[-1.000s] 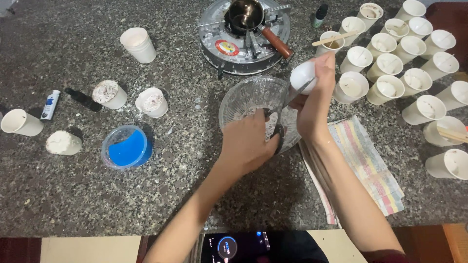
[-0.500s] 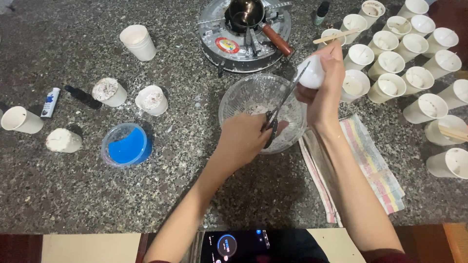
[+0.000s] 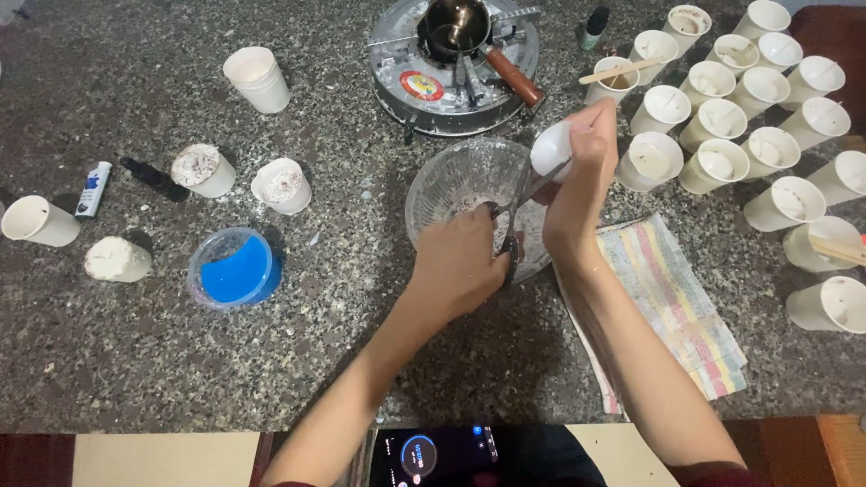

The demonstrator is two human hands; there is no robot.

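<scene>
Head view: speckled granite counter [image 3: 135, 361]; left hand [image 3: 465, 261] grips scissors [image 3: 514, 212], right hand [image 3: 577, 176] a cup [image 3: 550, 149]

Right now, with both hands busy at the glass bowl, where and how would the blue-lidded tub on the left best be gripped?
Grip the tub across its round rim from straight above, fingers on opposite sides. It stands upright and low, with free counter around it. The nearest cup stands apart, so a top-down approach looks unobstructed.

1. Left hand [image 3: 460, 266] and forearm are bare, with no ring, watch or glove showing.
2. Right hand [image 3: 577, 194] is likewise bare; a dark red sleeve edge (barely a sliver) shows at lower right of the frame.
</scene>
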